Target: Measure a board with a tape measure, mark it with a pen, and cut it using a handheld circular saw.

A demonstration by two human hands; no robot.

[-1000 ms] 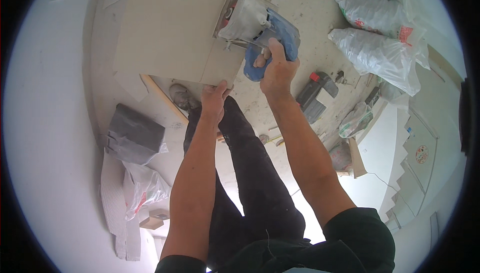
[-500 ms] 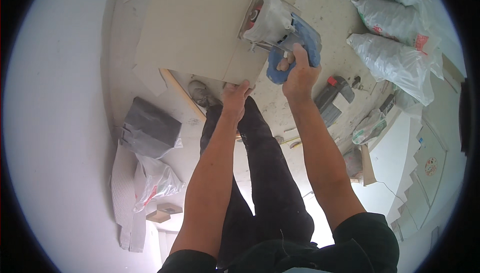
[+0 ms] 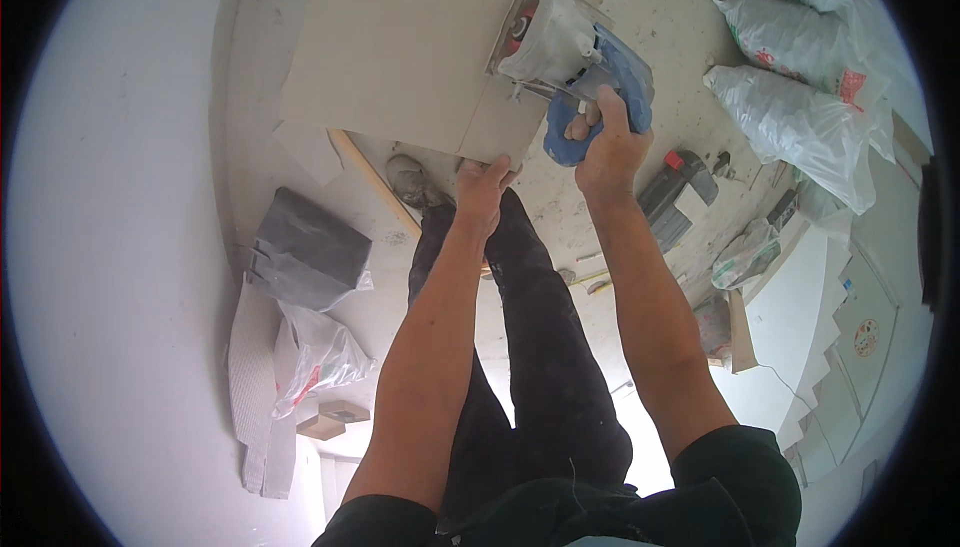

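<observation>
A large flat beige board point(image 3: 390, 57) stretches away in front of my legs, with a thin straight line running from the saw to its near edge. My left hand point(image 3: 482, 192) is closed on that near edge, thumb on top and the other fingers hidden below. On the board's right part rests a circular saw point(image 3: 555, 37) with a metal base plate, a whitish covered body and a blue handle. My right hand point(image 3: 610, 152) is wrapped round the blue handle, fingers curled through its opening. The saw's blade is hidden.
Filled white plastic bags point(image 3: 785, 112) are stacked at the right. A dark grey and red tool case point(image 3: 678, 197) lies on the dusty floor by my right forearm. At the left are a wooden strip point(image 3: 372, 182), a dark grey sheet point(image 3: 310, 247) and a plastic bag point(image 3: 315, 357).
The whole view has shifted slightly, so things appear a little further right. Both hands keep their grips, and the saw shows no clear movement along the board.
</observation>
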